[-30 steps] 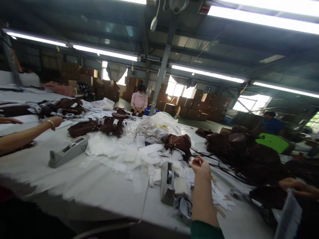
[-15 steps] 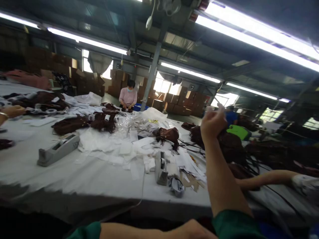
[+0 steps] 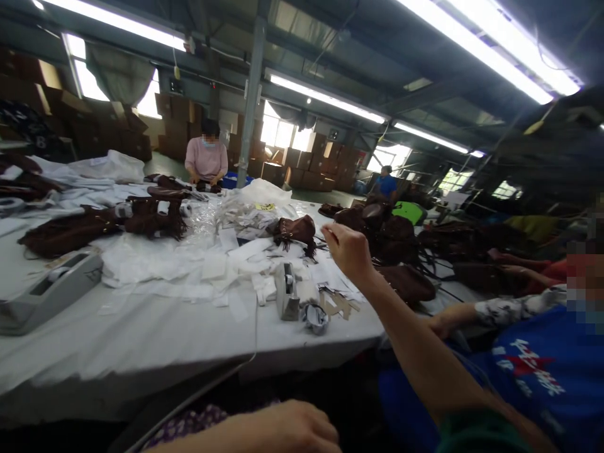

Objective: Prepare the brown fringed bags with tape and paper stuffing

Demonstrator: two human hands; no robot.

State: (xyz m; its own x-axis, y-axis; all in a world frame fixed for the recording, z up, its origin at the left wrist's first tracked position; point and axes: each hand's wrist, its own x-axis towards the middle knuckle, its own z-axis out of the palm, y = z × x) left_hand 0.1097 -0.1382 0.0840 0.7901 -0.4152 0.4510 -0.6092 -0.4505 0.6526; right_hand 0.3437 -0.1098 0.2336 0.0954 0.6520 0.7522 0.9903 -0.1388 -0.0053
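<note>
My right hand (image 3: 346, 248) is raised over the table's right part, fingers pinched together; what they hold, if anything, is too small to make out. Just left of it lies a brown fringed bag (image 3: 295, 233) on loose white paper (image 3: 255, 251). My left hand (image 3: 292, 428) is low at the bottom edge, closed, its fingertips hidden. Between the hands, near the table's front edge, stand a grey tape dispenser (image 3: 287, 292) and a roll (image 3: 315, 318). Brown cardboard scraps (image 3: 337, 304) lie beside them.
Another grey tape dispenser (image 3: 51, 289) stands at the left of the white-covered table (image 3: 189, 336). Brown bags (image 3: 70, 229) lie behind it. A person in blue (image 3: 538, 358) sits close on the right. A person in pink (image 3: 206, 157) works across the table.
The view has turned right, bringing the person in blue into sight. My right hand has come down from higher up. My left hand shows more fully at the bottom edge.
</note>
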